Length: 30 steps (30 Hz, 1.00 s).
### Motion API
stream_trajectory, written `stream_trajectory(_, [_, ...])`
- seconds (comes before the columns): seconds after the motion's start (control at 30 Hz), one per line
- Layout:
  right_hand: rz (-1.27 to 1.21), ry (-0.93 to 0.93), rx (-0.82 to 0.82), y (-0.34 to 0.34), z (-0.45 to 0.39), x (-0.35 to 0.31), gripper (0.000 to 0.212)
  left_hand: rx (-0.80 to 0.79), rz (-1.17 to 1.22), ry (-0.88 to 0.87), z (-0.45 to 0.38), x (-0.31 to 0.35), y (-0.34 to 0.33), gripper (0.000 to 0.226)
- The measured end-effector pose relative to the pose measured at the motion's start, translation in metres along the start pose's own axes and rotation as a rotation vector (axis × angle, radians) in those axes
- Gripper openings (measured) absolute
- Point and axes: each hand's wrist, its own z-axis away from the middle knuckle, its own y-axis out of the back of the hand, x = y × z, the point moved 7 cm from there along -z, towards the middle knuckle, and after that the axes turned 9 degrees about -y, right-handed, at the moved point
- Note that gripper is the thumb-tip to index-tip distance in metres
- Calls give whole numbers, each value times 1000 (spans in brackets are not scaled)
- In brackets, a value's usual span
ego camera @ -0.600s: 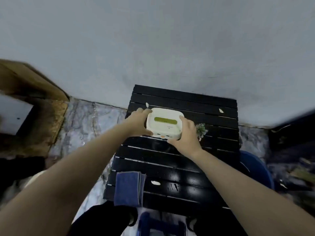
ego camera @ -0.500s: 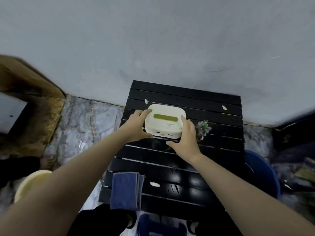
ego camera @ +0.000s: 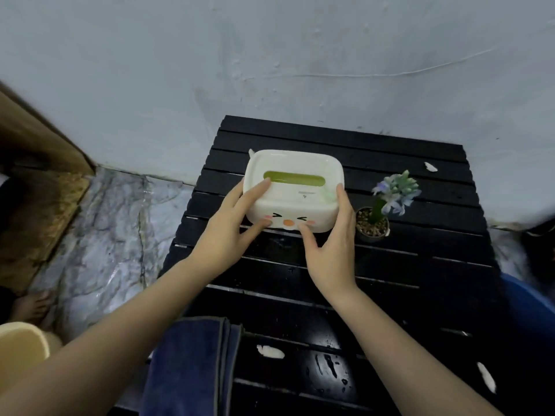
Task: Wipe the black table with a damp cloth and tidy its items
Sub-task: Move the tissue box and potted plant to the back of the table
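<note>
Your left hand (ego camera: pixel 229 226) and right hand (ego camera: pixel 332 250) both grip the white tissue box (ego camera: pixel 292 189), one at each end. The left thumb presses the front face near the printed cartoon face, while the left fingers (ego camera: pixel 258 187) lie on the lid beside the green slot. The right thumb touches the front lower edge under the orange nose, and the right fingers wrap up the right side of the box to the lid's corner. Whether the box rests on the slats or is lifted just clear of them, you cannot tell from this angle.

The box sits over the far-middle part of the black slatted table (ego camera: pixel 420 265), which stands against a pale wall (ego camera: pixel 270 55). Just beside your right hand, to the right of the box, a small potted plant (ego camera: pixel 381 211) with pale blue flowers stands upright on the table, close to the box but not touching it.

At the near left edge of the table a folded dark blue cloth (ego camera: pixel 192 364) lies draped, partly under your left forearm. The near slats shine wet, and several white scraps (ego camera: pixel 270 351) lie scattered on the table, near and far. A blue tub (ego camera: pixel 531 298) shows at the right edge, and a cream bucket (ego camera: pixel 21 343) at lower left on the marbled floor (ego camera: pixel 105 235).
</note>
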Motion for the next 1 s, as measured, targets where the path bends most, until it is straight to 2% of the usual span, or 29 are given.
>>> stream_trajectory(0.27, [-73, 63, 54, -4, 0, -2, 88, 101, 57, -87, -1, -8, -1, 63])
stream_trajectory(0.47, [-123, 94, 130, 3, -46, -32, 91, 177, 64, -178, -58, -1, 14, 61])
stream_trajectory(0.73, [-112, -4, 191, -10, -107, -20, 92, 177, 83, -135, -112, -40, -9, 59])
stream_trajectory(1.0, [-66, -49, 188, -17, -125, 7, 95, 155, 97, -51, -125, -65, -32, 60])
